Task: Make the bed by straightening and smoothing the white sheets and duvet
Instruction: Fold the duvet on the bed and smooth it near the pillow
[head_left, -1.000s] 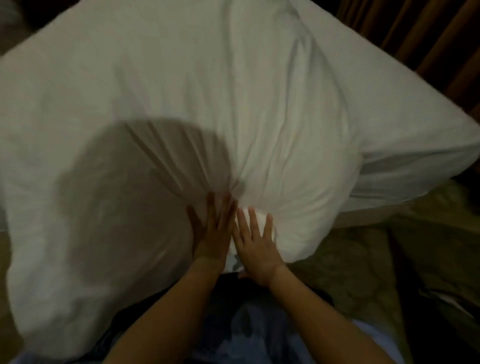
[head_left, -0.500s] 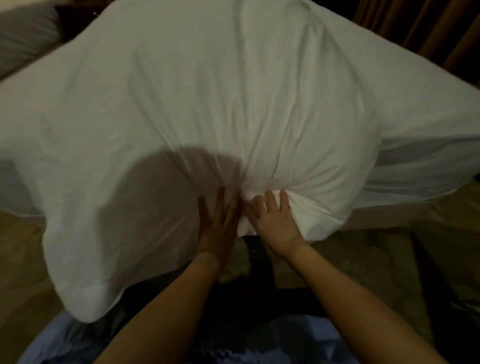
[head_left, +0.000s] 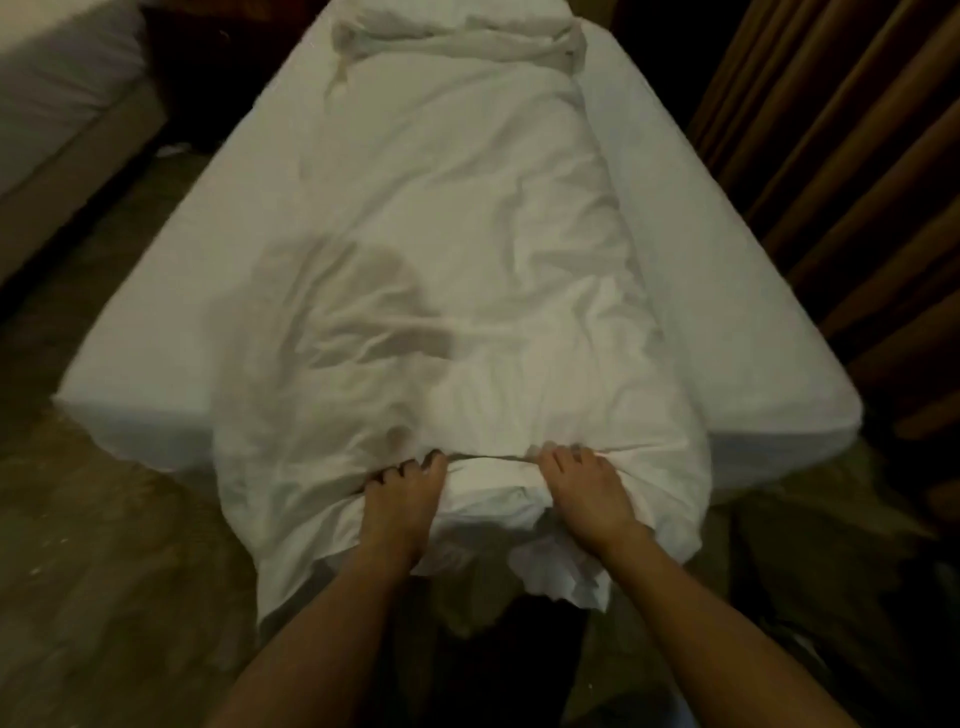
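Covering the frame: the bed (head_left: 171, 332), a white sheeted mattress running away from the person, its near corners rounded and bare on both sides.
Duvet: the white duvet (head_left: 467, 249) lies lengthwise down the middle of the bed, narrower than the mattress, creased throughout, with a shadowed patch on its near left part.
Duvet far end: bunched into a rumpled fold at the head of the bed.
Duvet near end: gathered into a thick roll that hangs over the foot of the bed, loose cloth drooping below it toward the floor.
Left hand: the left hand (head_left: 402, 499) grips the near roll, fingers curled down into the fabric.
Right hand: the right hand (head_left: 587, 488) grips the same roll just to the right, fingers also curled into the cloth; a short span of bunched duvet lies between the two hands.
Surroundings: a brown curtain (head_left: 852, 171) hangs along the right side; a second bed (head_left: 57, 98) stands at upper left; dark patterned floor (head_left: 104, 571) lies below.
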